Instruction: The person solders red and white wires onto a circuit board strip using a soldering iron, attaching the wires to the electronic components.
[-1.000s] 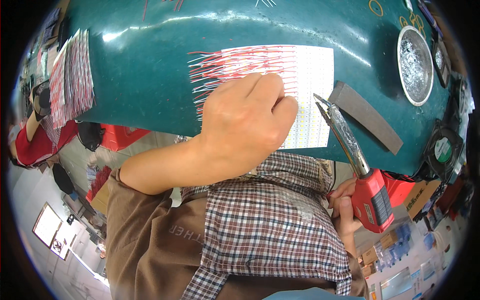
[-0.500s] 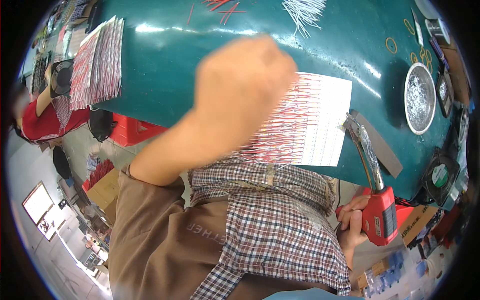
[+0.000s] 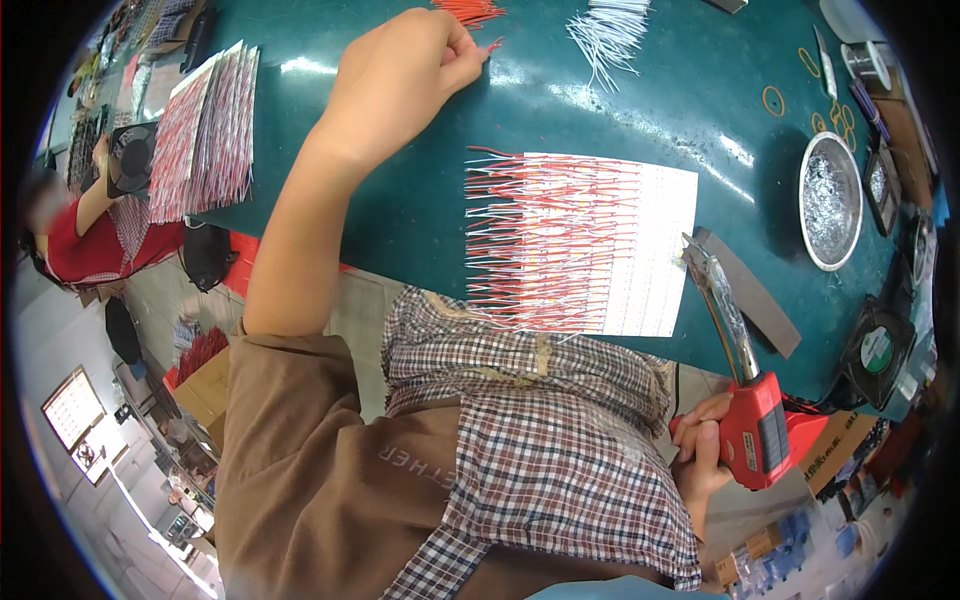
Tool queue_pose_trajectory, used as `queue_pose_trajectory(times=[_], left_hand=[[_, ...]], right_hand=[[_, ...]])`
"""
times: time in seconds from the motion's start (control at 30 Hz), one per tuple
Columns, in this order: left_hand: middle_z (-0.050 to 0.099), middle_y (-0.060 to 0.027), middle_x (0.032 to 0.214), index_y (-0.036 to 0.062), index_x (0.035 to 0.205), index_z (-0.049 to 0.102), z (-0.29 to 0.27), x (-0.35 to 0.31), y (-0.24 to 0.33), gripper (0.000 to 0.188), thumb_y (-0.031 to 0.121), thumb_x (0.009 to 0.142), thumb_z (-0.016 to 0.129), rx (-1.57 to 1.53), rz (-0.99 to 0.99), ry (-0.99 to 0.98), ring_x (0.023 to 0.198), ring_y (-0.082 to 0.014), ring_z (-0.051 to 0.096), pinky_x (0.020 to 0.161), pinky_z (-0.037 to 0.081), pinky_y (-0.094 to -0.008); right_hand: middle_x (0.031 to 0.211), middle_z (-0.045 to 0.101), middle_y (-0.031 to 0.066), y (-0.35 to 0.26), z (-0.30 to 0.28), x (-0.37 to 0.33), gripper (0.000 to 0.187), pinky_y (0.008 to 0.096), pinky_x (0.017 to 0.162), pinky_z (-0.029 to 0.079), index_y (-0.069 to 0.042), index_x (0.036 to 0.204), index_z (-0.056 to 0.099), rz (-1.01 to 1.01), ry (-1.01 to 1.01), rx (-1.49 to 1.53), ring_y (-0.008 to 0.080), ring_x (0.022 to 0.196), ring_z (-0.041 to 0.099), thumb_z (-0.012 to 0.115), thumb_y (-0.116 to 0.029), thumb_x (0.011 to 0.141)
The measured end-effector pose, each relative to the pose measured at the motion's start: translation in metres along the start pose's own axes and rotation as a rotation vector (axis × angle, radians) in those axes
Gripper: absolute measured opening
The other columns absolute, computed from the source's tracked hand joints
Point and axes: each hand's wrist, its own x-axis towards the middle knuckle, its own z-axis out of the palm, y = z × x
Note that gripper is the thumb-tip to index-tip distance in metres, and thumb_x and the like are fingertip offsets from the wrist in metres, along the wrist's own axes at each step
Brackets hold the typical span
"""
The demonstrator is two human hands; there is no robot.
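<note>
White, flat and rectangular, a board (image 3: 665, 250) lies at the near edge of the dark green tabletop (image 3: 420, 220), its left and middle parts covered by rows of thin red and white wires (image 3: 570, 240) whose loose ends stick out past its left edge. Beyond the board and to its left, the bare left hand (image 3: 400, 80) is stretched out at the end of a long, raised forearm; the arm rises from a brown sleeve (image 3: 290, 400) on the board's near left, and the wrist bends toward the right. The back of this hand faces up, its fingers are curled, and thumb and forefinger pinch a short red wire (image 3: 494, 44) at their tips. Just past those fingertips, on the far left of the board, is a pile of loose red wires (image 3: 468, 11); straight beyond the board lies a bundle of loose white wires (image 3: 610, 35). To the near right of the board, the right hand (image 3: 703, 445) is held low, fingers bent around the red plastic handle of a soldering gun (image 3: 755, 430). The gun points up and slightly left, its tip over the board's right edge; whether they touch cannot be told. Right of the board, a grey straight-sided bar (image 3: 750, 295) lies slanted behind the gun's shaft, and farther right stands a round metal bowl (image 3: 803, 205) holding silvery bits.
</note>
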Motion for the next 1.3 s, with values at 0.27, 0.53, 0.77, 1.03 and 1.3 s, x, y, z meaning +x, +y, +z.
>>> queue_pose_trajectory(times=[0.27, 0.53, 0.77, 1.03, 1.3], left_hand=[[0.066, -0.0050, 0.075, 0.0025, 0.093, 0.067, -0.008, -0.016, 0.025, 0.017, 0.015, 0.082, 0.070, -0.140, -0.048, 0.069, 0.061, -0.0102, 0.056, 0.056, 0.044, -0.0244], [0.064, -0.0058, 0.076, 0.0052, 0.089, 0.069, 0.009, -0.062, 0.074, 0.015, 0.004, 0.074, 0.072, -0.219, 0.405, 0.072, 0.062, -0.0162, 0.057, 0.054, 0.044, -0.0261], [0.054, -0.0025, 0.071, 0.0067, 0.088, 0.069, 0.043, -0.096, 0.092, 0.026, 0.003, 0.063, 0.074, -0.158, 0.585, 0.090, 0.061, -0.0171, 0.056, 0.049, 0.042, -0.0291], [0.052, -0.0024, 0.069, 0.0063, 0.086, 0.068, 0.049, -0.096, 0.095, 0.024, 0.005, 0.063, 0.075, -0.102, 0.575, 0.124, 0.059, -0.0173, 0.054, 0.048, 0.041, -0.0288], [0.052, -0.0032, 0.069, 0.0062, 0.085, 0.067, 0.049, -0.096, 0.095, 0.023, 0.002, 0.063, 0.074, -0.114, 0.555, 0.134, 0.058, -0.0181, 0.054, 0.049, 0.042, -0.0300]], right_hand=[[0.077, 0.053, 0.0121, 0.000, -0.003, -0.003, 0.016, 0.0227, 0.049, 0.038, 0.002, 0.086, 0.052, 0.003, -0.007, -0.046, 0.0087, 0.050, 0.042, 0.056, -0.013, 0.088], [0.079, 0.055, 0.0117, 0.003, -0.009, -0.007, 0.014, 0.0251, 0.053, 0.040, 0.000, 0.086, 0.053, 0.062, -0.037, -0.069, 0.0128, 0.059, 0.048, 0.054, -0.013, 0.089], [0.076, 0.056, 0.0149, 0.007, -0.014, -0.015, 0.020, 0.0227, 0.046, 0.036, 0.004, 0.093, 0.050, 0.024, -0.083, -0.145, 0.0099, 0.044, 0.040, 0.060, -0.012, 0.084], [0.080, 0.058, 0.0139, 0.013, -0.018, -0.014, 0.017, 0.0234, 0.048, 0.038, 0.003, 0.096, 0.052, 0.007, -0.175, -0.224, 0.0100, 0.051, 0.044, 0.058, -0.010, 0.086], [0.082, 0.060, 0.0116, 0.011, -0.019, -0.012, 0.011, 0.0357, 0.071, 0.050, 0.003, 0.096, 0.058, 0.077, -0.214, -0.152, 0.0213, 0.075, 0.059, 0.058, -0.001, 0.086]])
